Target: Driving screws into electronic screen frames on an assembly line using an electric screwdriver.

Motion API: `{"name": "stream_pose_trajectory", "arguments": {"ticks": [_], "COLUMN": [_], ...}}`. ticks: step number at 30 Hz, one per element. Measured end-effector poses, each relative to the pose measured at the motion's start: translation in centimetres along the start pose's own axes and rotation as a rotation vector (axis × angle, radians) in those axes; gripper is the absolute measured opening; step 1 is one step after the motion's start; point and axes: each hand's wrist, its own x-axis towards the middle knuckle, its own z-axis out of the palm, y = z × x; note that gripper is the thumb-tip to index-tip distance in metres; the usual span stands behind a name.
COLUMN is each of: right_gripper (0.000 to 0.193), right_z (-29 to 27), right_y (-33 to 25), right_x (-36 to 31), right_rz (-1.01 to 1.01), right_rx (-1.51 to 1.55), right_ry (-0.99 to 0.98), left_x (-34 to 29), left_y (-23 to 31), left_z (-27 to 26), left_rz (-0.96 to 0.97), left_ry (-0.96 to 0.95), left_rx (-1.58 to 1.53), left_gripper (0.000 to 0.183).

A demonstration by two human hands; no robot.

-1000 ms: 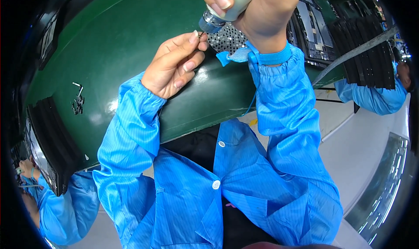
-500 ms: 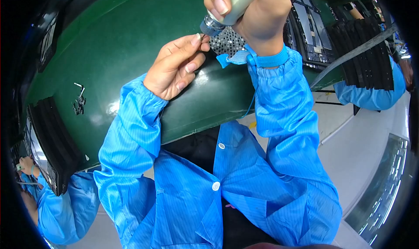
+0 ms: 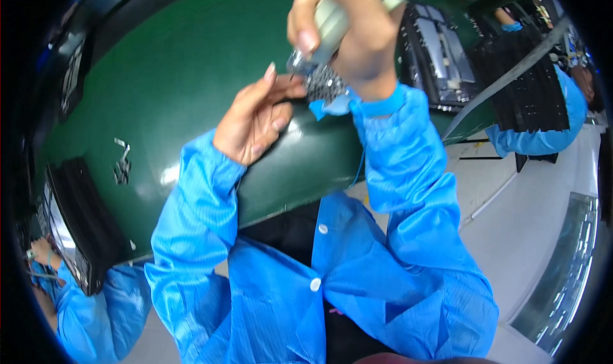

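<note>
Glossy green table (image 3: 166, 76) above pale floor (image 3: 511, 236)

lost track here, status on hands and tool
Right hand gripping pale tool. Left hand open near its nose. Dotted panel close by; no obstruction visible.

Bright, cool light, apparently from above, leaves white glare on the table (image 3: 153, 89) and a sheen on the sleeves (image 3: 198, 198), with streaks mirrored in the panel (image 3: 562, 268) at lower right. Motion blur softens the right hand (image 3: 365, 45) and the tool (image 3: 332, 24) in it, and slightly smears the fingertips of the left hand (image 3: 250, 118). The fisheye bows the table's edges, and the corners sink into black.
</note>
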Motion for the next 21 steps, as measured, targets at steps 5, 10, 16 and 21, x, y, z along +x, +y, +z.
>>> {"name": "stream_pose_trajectory", "arguments": {"ticks": [5,10,16,21], "right_gripper": [0.014,0.013,0.017,0.014], "right_z": [0.6,0.3,-2.5,-3.3], "right_y": [1.1,1.1,0.1,0.7], "right_x": [-0.2,-0.6,-1.2,-0.1], "right_rz": [0.079,0.227,0.269,0.190], "right_rx": [0.174,0.165,0.024,-0.054], "right_ry": [0.011,0.008,0.047,0.159], "left_x": [-0.9,-1.2,4.6,23.4], "left_y": [-0.3,-0.3,4.7,16.1], "left_z": [-0.6,-0.2,-2.1,-4.7], "left_rz": [0.047,0.171,0.663,0.629], "left_ry": [0.141,0.218,0.524,0.875], "left_rx": [-0.060,-0.001,0.926,1.480], "left_gripper": [0.051,0.046,0.034,0.085]}}
